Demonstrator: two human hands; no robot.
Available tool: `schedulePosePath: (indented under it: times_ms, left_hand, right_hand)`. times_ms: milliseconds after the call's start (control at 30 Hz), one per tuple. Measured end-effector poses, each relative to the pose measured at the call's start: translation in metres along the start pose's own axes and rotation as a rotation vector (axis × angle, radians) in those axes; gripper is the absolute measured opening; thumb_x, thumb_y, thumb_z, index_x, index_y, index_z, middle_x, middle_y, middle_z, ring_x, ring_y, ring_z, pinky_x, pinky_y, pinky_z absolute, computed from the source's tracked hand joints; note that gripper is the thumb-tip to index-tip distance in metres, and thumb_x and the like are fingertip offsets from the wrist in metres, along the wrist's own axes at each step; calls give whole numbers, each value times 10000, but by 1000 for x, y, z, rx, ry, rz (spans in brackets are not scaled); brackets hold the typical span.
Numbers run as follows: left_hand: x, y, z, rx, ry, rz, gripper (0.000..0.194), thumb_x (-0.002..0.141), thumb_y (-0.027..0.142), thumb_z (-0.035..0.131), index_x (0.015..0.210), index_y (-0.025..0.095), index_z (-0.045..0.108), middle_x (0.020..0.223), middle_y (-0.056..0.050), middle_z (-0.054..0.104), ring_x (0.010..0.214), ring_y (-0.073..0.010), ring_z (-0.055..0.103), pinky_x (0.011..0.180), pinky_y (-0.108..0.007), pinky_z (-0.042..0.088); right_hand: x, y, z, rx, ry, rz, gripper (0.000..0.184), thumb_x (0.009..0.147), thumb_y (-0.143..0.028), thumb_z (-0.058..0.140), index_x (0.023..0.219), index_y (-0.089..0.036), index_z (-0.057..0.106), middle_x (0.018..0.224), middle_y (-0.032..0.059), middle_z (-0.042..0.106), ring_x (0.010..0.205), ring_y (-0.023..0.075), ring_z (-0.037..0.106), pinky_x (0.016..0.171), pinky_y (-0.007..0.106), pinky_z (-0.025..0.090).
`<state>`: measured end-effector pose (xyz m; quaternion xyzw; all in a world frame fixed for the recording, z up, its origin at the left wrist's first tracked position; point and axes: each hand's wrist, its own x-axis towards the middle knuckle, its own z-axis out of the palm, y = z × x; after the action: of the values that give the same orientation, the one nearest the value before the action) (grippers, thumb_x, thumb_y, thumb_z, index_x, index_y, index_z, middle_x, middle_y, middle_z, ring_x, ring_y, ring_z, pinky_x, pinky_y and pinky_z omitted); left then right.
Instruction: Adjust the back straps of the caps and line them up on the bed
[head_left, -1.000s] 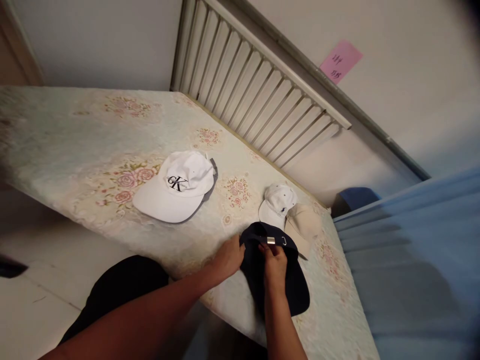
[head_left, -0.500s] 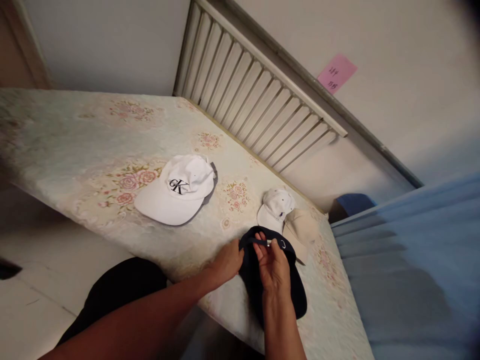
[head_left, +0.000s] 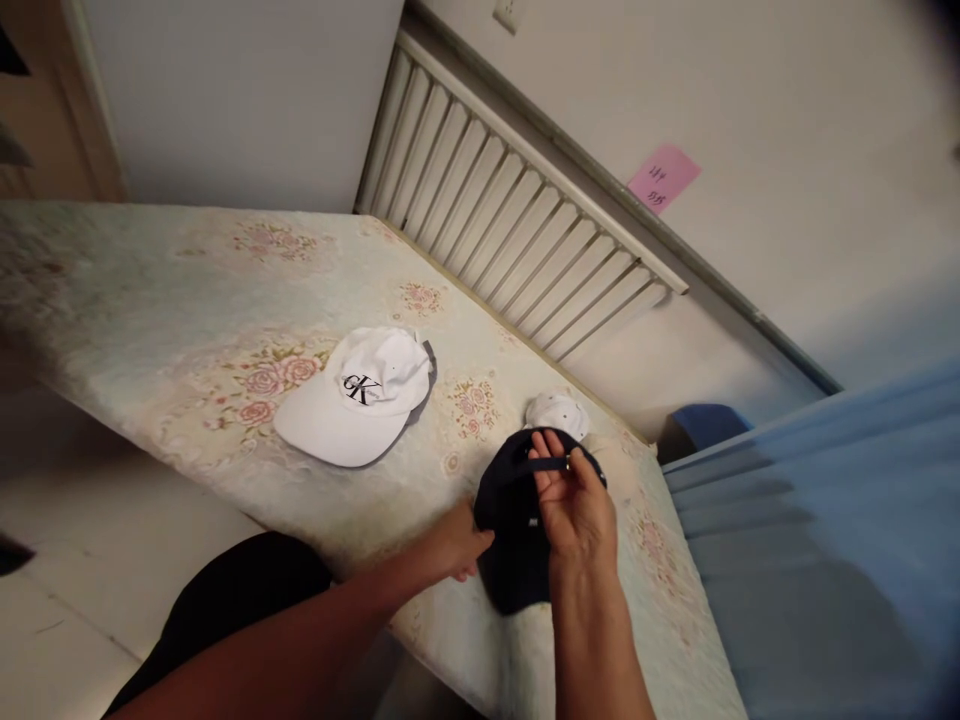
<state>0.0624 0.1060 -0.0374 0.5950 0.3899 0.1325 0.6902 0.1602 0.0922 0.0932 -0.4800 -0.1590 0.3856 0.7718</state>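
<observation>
A dark navy cap (head_left: 516,540) is lifted off the floral mattress (head_left: 187,290), its back strap and small metal buckle facing me. My right hand (head_left: 576,505) pinches that strap near the buckle, fingers closed. My left hand (head_left: 457,545) grips the cap's left edge lower down. Just behind the navy cap lie a small white cap (head_left: 559,412) and, mostly hidden, a beige cap (head_left: 616,458). A larger white cap with a black logo (head_left: 360,395) rests further left on the mattress.
A white slatted headboard (head_left: 517,220) leans along the wall behind the mattress. A pink note (head_left: 663,178) is stuck on the wall. Blue fabric (head_left: 817,540) fills the right side. My dark-clothed knee (head_left: 240,600) is below the mattress edge.
Both hands have raised the navy cap off the mattress and toward me. The right hand moved up along the strap to the buckle. The cap now covers most of the beige cap.
</observation>
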Motion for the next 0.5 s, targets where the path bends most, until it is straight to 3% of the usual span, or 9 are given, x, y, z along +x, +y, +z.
schedulePosePath:
  times_ms: [133,233,367,433,500]
  left_hand:
    - [2,5,-11,-365,-10,-108,292,894,295,389,1140,141,425,1034,-137,631,610,-143,638,559,-274,519]
    - [9,11,-27,-840,18,-135,266,918,325,331,1048,126,450,923,-138,644,730,-184,667,708,-322,535]
    - [24,16,-45,-1263,120,-3,263,928,342,338,950,138,503,811,-94,646,733,-190,657,745,-340,528]
    - [31,14,-47,-1327,159,-28,279,939,349,331,944,142,518,775,-77,644,692,-178,645,716,-323,524]
    - [35,9,-44,-1320,170,-93,265,936,341,352,955,146,530,736,-62,645,643,-170,633,672,-301,515]
  right_hand:
    - [-7,-36,29,65,-94,-91,115,829,-175,524,912,-143,597,1066,109,678,1037,209,637,810,324,555]
    - [-14,-46,21,137,-91,-162,113,833,-204,544,904,-160,621,940,64,707,921,166,670,716,274,566]
    - [-17,-19,-36,252,0,-120,162,770,-151,611,926,-176,645,781,-9,710,631,87,646,580,197,537]
    - [-18,7,-76,308,95,-29,194,754,-121,606,927,-192,657,830,-16,724,608,73,634,532,170,514]
    - [-21,35,-116,305,190,73,216,755,-121,584,929,-215,671,875,-12,734,698,103,666,580,210,542]
